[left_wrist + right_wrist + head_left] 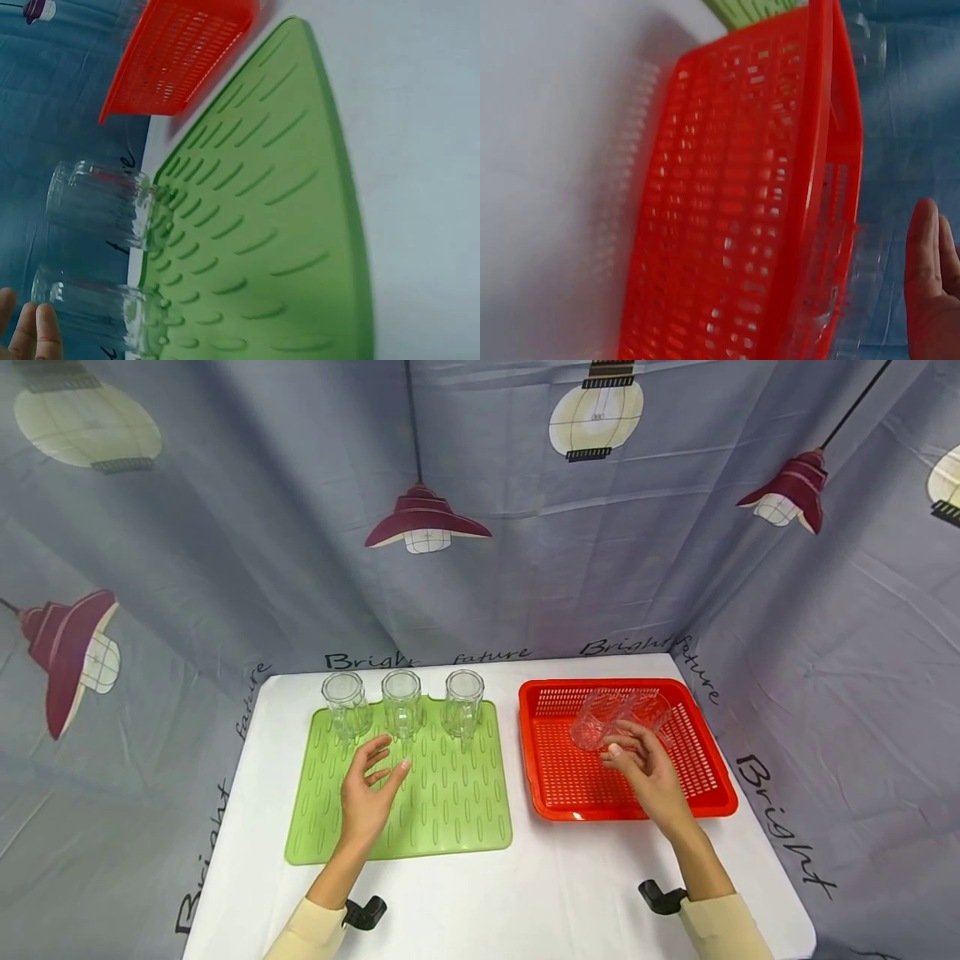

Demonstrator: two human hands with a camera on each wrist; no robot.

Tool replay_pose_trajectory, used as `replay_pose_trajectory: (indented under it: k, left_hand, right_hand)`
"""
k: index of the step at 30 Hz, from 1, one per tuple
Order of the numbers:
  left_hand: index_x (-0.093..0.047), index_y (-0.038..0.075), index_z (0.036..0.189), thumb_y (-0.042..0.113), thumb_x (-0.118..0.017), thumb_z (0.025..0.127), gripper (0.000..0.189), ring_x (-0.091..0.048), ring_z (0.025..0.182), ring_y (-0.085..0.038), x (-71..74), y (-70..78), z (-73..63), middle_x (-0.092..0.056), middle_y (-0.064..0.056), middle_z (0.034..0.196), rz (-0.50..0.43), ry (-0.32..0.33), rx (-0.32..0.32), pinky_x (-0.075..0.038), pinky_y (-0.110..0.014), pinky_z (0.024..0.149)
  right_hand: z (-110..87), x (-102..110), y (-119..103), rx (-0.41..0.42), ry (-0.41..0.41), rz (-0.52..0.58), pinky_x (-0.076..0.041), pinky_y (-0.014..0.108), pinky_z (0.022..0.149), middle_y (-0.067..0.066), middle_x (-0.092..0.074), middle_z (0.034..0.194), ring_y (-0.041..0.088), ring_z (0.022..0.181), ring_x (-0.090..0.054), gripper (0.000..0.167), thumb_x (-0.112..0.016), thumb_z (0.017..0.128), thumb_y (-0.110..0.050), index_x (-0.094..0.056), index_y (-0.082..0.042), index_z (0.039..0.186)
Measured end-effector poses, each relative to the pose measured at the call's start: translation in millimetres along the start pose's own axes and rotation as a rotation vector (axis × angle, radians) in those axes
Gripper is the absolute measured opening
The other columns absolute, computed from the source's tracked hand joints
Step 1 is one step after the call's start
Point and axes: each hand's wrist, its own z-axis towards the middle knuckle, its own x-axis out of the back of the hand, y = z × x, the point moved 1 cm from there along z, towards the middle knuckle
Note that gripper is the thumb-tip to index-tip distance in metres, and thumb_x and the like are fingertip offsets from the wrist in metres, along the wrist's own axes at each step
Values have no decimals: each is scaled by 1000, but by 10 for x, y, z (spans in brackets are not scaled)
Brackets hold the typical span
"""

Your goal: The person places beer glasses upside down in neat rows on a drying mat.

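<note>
Three clear glass mugs stand in a row along the back of a green ridged mat: a left mug [349, 714], a middle mug [402, 700] and a right mug [462, 702]. My left hand [367, 793] hovers over the mat in front of them, fingers loosely bent and thumb apart, holding nothing. To the right, a red plastic basket [534, 752] contains two clear glasses, a left one [592, 722] and a right one [654, 708], both lying tilted. Above the basket, my right hand [651, 777] overlaps the glasses in the head view, its fingers relaxed around nothing.
The white table [570, 885] extends in front of the mat [457, 810] and basket. A grey curtain [300, 527] printed with lamps hangs behind and along both sides. Each wrist wears a black camera mount, such as the left mount [365, 912].
</note>
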Motion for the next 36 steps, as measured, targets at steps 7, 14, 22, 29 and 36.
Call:
replay_pose_trajectory:
  k: [7, 14, 22, 29, 36]
  left_hand:
    - [-59, 20, 149, 20, -81, 98, 55, -60, 137, -19, 153, -55, -186, -63, -5, 152, -8, -18, 10, -60, -33, 107]
    - [-58, 23, 149, 19, -80, 100, 54, -59, 137, -15, 282, -60, -317, -62, 0, 151, -13, -33, 25, -59, -26, 105]
    - [-57, 22, 150, 15, -80, 99, 56, -58, 134, -1, 377, -62, -408, -61, 2, 152, -9, -38, 23, -58, -22, 104]
    - [-56, 19, 151, 17, -80, 99, 56, -58, 135, -5, 392, -80, -452, -61, -7, 153, -16, -30, 43, -59, -23, 106]
    - [-57, 18, 150, 15, -80, 99, 57, -60, 135, -10, 400, -102, -522, -62, -7, 151, -31, 3, 71, -56, -14, 103]
  right_hand:
    - [229, 113, 23, -29, 85, -180, -55, 5, 93, 21, -62, 140, 3, 112, -65, 54, -68, 107, -18, -48, -9, 156]
    - [489, 130, 60, -100, 130, -383, -53, 20, 100, 18, -58, 150, 27, 130, -58, 68, -77, 101, -40, -49, -11, 156]
    - [756, 129, 158, -53, 135, -564, -41, 73, 116, 24, -53, 155, 46, 141, -45, 75, -84, 94, -37, -50, -9, 155]
    - [873, 130, 252, -81, 96, -608, -16, 80, 126, 26, -49, 160, 50, 150, -35, 85, -87, 91, -41, -45, -9, 157]
    - [909, 124, 293, -95, 69, -605, -17, 76, 122, 26, -52, 158, 49, 148, -35, 88, -88, 90, -43, -44, -8, 158]
